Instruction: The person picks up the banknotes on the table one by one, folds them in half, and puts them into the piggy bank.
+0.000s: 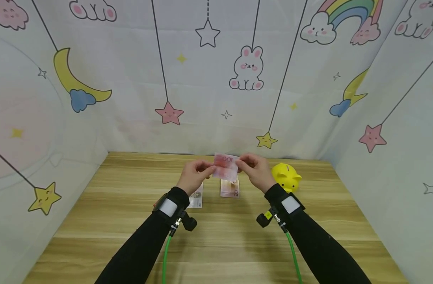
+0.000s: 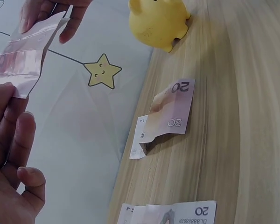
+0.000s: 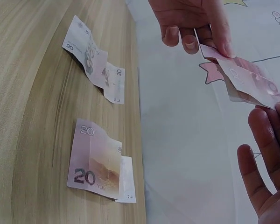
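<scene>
Both hands hold up a creased pink-red 100 banknote (image 1: pixel 225 167) above the table, in front of the backdrop. My left hand (image 1: pixel 195 175) pinches its left edge between thumb and fingers. At the opposite edge, my right hand (image 1: pixel 257 172) pinches it the same way. Seen from the right wrist, the note looks folded, with one layer under another. Below it on the table lies a bent 20 yuan note (image 3: pixel 95 158), a paler note partly tucked beneath it. Another pale 20 note (image 2: pixel 175 213) rests to the left, partly behind my left hand in the head view.
A yellow piggy bank (image 1: pixel 286 179) stands on the wood-grain table (image 1: pixel 234 244), just right of my right hand. Around the table's back and sides hangs a white cloth (image 1: pixel 202 79) printed with stars, moons and rabbits. A green cable (image 1: pixel 165 256) runs from each wrist camera.
</scene>
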Tool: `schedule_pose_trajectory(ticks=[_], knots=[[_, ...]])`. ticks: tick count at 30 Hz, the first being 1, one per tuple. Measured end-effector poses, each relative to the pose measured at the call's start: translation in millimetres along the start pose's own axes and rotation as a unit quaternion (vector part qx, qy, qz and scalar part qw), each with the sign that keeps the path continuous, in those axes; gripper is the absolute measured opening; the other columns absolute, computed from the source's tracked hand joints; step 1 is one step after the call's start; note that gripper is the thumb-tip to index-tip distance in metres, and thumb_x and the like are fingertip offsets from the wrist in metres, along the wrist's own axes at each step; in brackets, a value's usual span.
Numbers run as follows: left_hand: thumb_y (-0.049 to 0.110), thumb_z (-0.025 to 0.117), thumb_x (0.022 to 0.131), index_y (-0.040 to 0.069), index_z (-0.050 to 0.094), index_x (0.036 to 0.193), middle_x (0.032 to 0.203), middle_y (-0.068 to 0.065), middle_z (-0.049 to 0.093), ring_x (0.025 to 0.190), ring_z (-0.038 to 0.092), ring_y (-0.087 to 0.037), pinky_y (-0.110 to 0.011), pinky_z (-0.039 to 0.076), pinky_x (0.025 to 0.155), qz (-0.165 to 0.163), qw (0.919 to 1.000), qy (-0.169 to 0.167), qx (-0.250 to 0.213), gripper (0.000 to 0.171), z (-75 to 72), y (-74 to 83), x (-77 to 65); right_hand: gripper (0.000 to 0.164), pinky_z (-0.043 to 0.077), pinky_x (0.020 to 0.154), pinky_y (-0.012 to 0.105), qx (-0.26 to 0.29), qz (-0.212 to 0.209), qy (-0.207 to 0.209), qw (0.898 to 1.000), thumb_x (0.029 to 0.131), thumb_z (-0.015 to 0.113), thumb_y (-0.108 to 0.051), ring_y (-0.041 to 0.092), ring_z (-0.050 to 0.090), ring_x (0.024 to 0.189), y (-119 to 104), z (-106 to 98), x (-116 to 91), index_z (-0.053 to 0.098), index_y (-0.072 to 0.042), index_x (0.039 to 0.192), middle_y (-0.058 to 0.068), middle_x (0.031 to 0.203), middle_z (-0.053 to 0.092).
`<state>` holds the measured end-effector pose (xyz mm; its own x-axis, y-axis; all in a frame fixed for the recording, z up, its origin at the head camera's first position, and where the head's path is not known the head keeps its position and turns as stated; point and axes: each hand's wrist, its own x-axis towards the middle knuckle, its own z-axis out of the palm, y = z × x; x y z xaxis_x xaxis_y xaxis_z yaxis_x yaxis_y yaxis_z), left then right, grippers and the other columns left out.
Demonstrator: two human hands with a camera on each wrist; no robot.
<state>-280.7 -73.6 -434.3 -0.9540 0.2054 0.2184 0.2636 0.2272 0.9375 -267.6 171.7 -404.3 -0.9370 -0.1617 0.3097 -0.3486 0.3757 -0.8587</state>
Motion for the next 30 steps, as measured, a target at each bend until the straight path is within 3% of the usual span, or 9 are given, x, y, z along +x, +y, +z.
schedule_pose_trajectory(ticks=[7,15,24,30], knots=[[0.02,0.073,0.104,0.004,0.077,0.108,0.086,-0.006,0.067,0.082,0.061,-0.022,-0.032,0.047,0.073,0.005,0.9997,0.008,0.024,0.017,0.6,3.2,-0.3,0.017,0.055,0.077,0.025,-0.008,0.014,0.009,1.0,0.106,0.07,-0.018,0.043,0.069,0.093,0.5,1.8,0.8,0.075,-0.001,0.105,0.013,0.094,0.074],[0.019,0.075,0.103,0.003,0.078,0.114,0.094,-0.008,0.073,0.081,0.064,-0.02,-0.03,0.05,0.075,0.002,0.9999,-0.008,0.011,0.02,-1.0,-1.5,-1.7,0.017,0.055,0.078,0.026,0.002,0.01,0.013,1.0,0.107,0.068,-0.014,0.035,0.07,0.089,-2.2,2.8,1.2,0.073,0.002,0.106,0.018,0.095,0.074],[0.016,0.073,0.104,0.003,0.077,0.109,0.095,-0.01,0.075,0.082,0.064,-0.018,-0.031,0.05,0.075,0.003,0.999,-0.013,0.043,0.014,-1.3,-2.2,-4.3,0.018,0.056,0.079,0.022,0.006,0.006,0.013,1.0,0.107,0.069,-0.015,0.033,0.071,0.089,-1.6,2.3,2.0,0.074,0.003,0.105,0.017,0.095,0.075],[0.017,0.073,0.104,0.004,0.077,0.108,0.094,-0.008,0.075,0.082,0.064,-0.019,-0.031,0.05,0.074,0.012,0.9986,-0.009,0.05,0.014,-1.2,-3.5,-5.0,0.017,0.057,0.081,0.029,-0.002,0.008,0.013,1.0,0.107,0.068,-0.015,0.042,0.071,0.093,-1.6,2.0,1.4,0.074,0.001,0.105,0.014,0.094,0.075]])
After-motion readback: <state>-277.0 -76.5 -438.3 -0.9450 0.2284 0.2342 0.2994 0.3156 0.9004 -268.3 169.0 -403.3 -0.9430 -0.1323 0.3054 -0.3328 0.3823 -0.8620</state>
